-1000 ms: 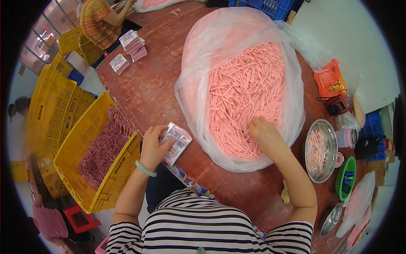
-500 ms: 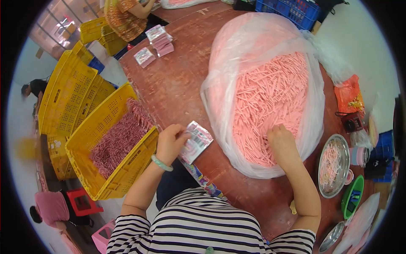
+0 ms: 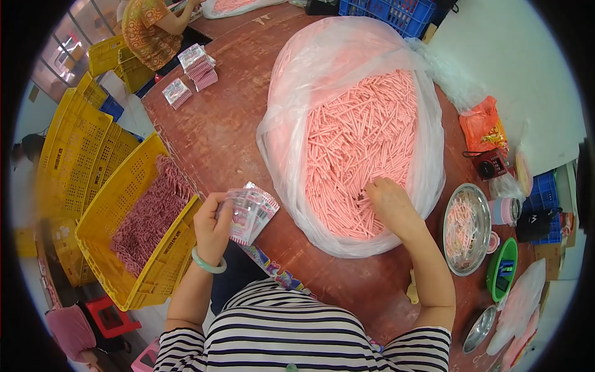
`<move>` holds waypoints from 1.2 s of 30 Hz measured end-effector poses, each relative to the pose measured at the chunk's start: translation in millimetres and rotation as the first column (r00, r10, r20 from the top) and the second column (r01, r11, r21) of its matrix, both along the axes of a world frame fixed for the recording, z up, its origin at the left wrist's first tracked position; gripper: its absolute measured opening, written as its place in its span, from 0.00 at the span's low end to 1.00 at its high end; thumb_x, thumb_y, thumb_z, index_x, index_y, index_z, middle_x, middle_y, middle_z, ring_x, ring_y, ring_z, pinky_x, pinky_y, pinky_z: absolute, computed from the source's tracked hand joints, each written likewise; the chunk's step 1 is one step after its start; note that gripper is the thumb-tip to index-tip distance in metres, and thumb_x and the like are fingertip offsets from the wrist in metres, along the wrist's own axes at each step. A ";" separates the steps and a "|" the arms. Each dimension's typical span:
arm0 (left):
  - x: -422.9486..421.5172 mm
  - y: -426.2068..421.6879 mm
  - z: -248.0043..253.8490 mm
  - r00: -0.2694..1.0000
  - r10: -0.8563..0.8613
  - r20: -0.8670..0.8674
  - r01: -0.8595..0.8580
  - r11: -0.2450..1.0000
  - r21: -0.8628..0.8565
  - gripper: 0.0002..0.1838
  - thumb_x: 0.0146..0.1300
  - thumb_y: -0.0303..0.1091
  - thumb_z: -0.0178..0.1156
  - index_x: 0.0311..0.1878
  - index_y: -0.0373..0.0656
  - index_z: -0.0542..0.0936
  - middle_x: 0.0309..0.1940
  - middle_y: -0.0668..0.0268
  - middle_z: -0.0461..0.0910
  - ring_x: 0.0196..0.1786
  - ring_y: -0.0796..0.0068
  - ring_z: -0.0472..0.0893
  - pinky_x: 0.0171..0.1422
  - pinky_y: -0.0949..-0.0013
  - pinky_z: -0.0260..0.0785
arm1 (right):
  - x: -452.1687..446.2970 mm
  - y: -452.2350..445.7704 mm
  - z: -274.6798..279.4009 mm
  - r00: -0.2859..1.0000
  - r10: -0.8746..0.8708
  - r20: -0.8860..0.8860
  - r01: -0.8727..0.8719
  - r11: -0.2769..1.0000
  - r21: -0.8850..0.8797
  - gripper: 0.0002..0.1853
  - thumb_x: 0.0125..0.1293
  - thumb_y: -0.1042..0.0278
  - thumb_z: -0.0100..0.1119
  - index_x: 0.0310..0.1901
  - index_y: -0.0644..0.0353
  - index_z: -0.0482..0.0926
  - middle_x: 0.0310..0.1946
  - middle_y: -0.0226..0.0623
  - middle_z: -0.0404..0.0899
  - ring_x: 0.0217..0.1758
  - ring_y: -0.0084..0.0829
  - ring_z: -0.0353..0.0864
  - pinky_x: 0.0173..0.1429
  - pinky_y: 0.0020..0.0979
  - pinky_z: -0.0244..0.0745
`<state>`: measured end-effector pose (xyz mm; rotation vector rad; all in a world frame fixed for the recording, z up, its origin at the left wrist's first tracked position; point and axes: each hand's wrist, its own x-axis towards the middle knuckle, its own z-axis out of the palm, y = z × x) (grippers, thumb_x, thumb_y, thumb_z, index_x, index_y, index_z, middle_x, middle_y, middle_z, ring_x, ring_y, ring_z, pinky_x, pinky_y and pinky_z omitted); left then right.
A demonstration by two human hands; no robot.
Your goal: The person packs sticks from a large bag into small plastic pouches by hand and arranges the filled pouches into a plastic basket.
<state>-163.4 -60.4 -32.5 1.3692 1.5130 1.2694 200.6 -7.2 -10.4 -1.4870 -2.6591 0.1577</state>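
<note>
My left hand point(image 3: 212, 228) pinches a small printed plastic packet point(image 3: 237, 209) between thumb and fingers. The packet is held over a stack of similar packets point(image 3: 263, 212) near the table's left edge. On the other side, my right hand point(image 3: 389, 203) reaches into a large clear plastic bag point(image 3: 288, 217) full of thin pink sticks point(image 3: 365, 136). Its fingers are curled and pressed together among the sticks, with the fingertips partly hidden.
A yellow crate point(image 3: 139, 285) of dark pink striped pieces stands at the left. Stacked packets point(image 3: 197, 65) lie farther back. At the right are a metal tray point(image 3: 466, 229), a green basket point(image 3: 502, 270) and a metal bowl point(image 3: 480, 328). Another person point(image 3: 149, 31) sits at the back left.
My left hand has lifted a packet from the stack and drawn it slightly left. My right hand remains in the pink sticks. The whole view has shifted a little.
</note>
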 end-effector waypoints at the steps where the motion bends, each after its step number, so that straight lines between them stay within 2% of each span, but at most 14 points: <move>1: 3.4 -0.3 2.6 0.995 -0.019 0.095 0.023 0.999 -0.038 0.04 0.65 0.24 0.59 0.42 0.36 0.80 0.29 0.71 0.80 0.30 0.86 0.77 0.34 0.79 0.69 | 1.4 0.7 -2.6 1.000 -0.002 -0.022 0.002 1.000 -0.003 0.06 0.48 0.82 0.57 0.31 0.67 0.75 0.31 0.46 0.75 0.40 0.45 0.78 0.44 0.39 0.76; 3: 15.9 -0.9 10.6 0.957 -0.051 0.284 0.084 0.991 -0.106 0.04 0.64 0.24 0.61 0.41 0.36 0.80 0.30 0.72 0.81 0.30 0.88 0.77 0.34 0.81 0.69 | 4.9 2.1 -3.9 0.997 -0.003 -0.077 0.002 1.000 -0.015 0.06 0.49 0.82 0.56 0.31 0.67 0.74 0.31 0.46 0.75 0.40 0.46 0.78 0.45 0.41 0.75; 7: 29.0 -1.4 12.8 0.858 -0.121 0.499 0.244 0.951 -0.190 0.05 0.63 0.23 0.62 0.41 0.36 0.80 0.31 0.70 0.82 0.31 0.87 0.78 0.36 0.81 0.70 | 9.6 1.8 -0.6 0.984 -0.003 -0.179 -0.002 1.000 -0.027 0.05 0.50 0.81 0.55 0.31 0.66 0.73 0.31 0.47 0.74 0.39 0.48 0.77 0.44 0.44 0.73; 11: 43.4 -2.0 13.5 0.851 -0.180 0.494 0.328 0.916 -0.231 0.05 0.63 0.24 0.61 0.42 0.36 0.80 0.29 0.73 0.80 0.30 0.89 0.75 0.35 0.82 0.66 | 14.3 4.7 -7.3 0.964 -0.058 -0.259 0.048 0.998 -0.045 0.06 0.49 0.82 0.56 0.30 0.66 0.71 0.31 0.48 0.74 0.38 0.51 0.75 0.44 0.45 0.72; 14: 49.1 -1.7 14.6 0.813 -0.251 0.526 0.416 0.881 -0.223 0.06 0.63 0.24 0.62 0.43 0.36 0.80 0.30 0.74 0.78 0.31 0.89 0.72 0.36 0.82 0.65 | 19.6 5.7 1.5 0.929 -0.133 -0.344 0.103 0.989 -0.106 0.07 0.51 0.81 0.58 0.31 0.67 0.71 0.28 0.43 0.70 0.36 0.41 0.75 0.40 0.38 0.69; 17: 57.0 -0.7 20.5 0.786 -0.288 0.547 0.463 0.861 -0.211 0.06 0.62 0.24 0.62 0.42 0.37 0.80 0.32 0.74 0.78 0.32 0.89 0.73 0.37 0.81 0.66 | 26.8 5.4 7.3 0.757 -0.320 -0.569 0.172 0.939 -0.299 0.08 0.54 0.79 0.62 0.37 0.67 0.76 0.29 0.38 0.73 0.34 0.34 0.76 0.42 0.33 0.72; 19: 62.1 0.6 25.7 0.775 -0.298 0.558 0.483 0.848 -0.218 0.05 0.62 0.24 0.62 0.41 0.37 0.79 0.32 0.74 0.79 0.33 0.89 0.73 0.38 0.81 0.66 | 19.1 -1.0 17.8 0.476 -0.511 -0.715 0.106 0.841 -0.531 0.07 0.57 0.77 0.63 0.38 0.66 0.78 0.32 0.34 0.76 0.35 0.26 0.76 0.42 0.28 0.72; 20: 65.0 1.3 25.6 0.775 -0.302 0.555 0.483 0.849 -0.213 0.04 0.62 0.24 0.62 0.41 0.37 0.79 0.32 0.73 0.79 0.33 0.89 0.73 0.38 0.81 0.66 | 13.5 -4.5 19.7 0.314 -0.604 -0.732 0.039 0.779 -0.626 0.07 0.58 0.76 0.64 0.38 0.65 0.79 0.33 0.31 0.77 0.35 0.22 0.75 0.42 0.26 0.72; 23: 71.5 3.0 22.9 0.776 -0.322 0.542 0.487 0.852 -0.192 0.05 0.62 0.24 0.62 0.41 0.38 0.79 0.34 0.72 0.80 0.34 0.88 0.75 0.40 0.80 0.68 | -4.4 -9.2 1.4 0.193 -0.680 -0.707 -0.088 0.705 -0.703 0.05 0.58 0.77 0.64 0.36 0.64 0.79 0.35 0.30 0.79 0.38 0.20 0.77 0.42 0.24 0.73; 26: 75.4 5.6 20.4 0.768 -0.352 0.535 0.508 0.844 -0.173 0.07 0.62 0.23 0.62 0.43 0.38 0.78 0.35 0.70 0.81 0.35 0.86 0.77 0.41 0.79 0.70 | -17.0 -11.1 -28.7 0.432 -0.552 -0.713 0.046 0.803 -0.594 0.06 0.57 0.78 0.64 0.37 0.64 0.81 0.34 0.30 0.80 0.37 0.20 0.78 0.41 0.23 0.74; 31: 86.8 9.0 29.0 0.763 -0.387 0.518 0.534 0.828 -0.169 0.04 0.63 0.24 0.62 0.40 0.37 0.80 0.33 0.72 0.81 0.36 0.88 0.76 0.41 0.79 0.69 | -10.4 -11.6 -23.1 0.243 -0.619 -0.747 -0.024 0.766 -0.642 0.07 0.57 0.80 0.65 0.39 0.66 0.81 0.33 0.32 0.81 0.34 0.21 0.79 0.42 0.23 0.75; 36: 99.6 14.3 22.4 0.810 -0.544 0.218 0.553 0.833 0.026 0.04 0.62 0.24 0.62 0.38 0.35 0.83 0.29 0.66 0.81 0.34 0.82 0.78 0.39 0.76 0.70 | 1.9 -17.6 4.5 0.066 -0.641 -0.765 -0.083 0.761 -0.644 0.08 0.57 0.82 0.65 0.39 0.68 0.81 0.34 0.33 0.82 0.35 0.22 0.79 0.43 0.23 0.76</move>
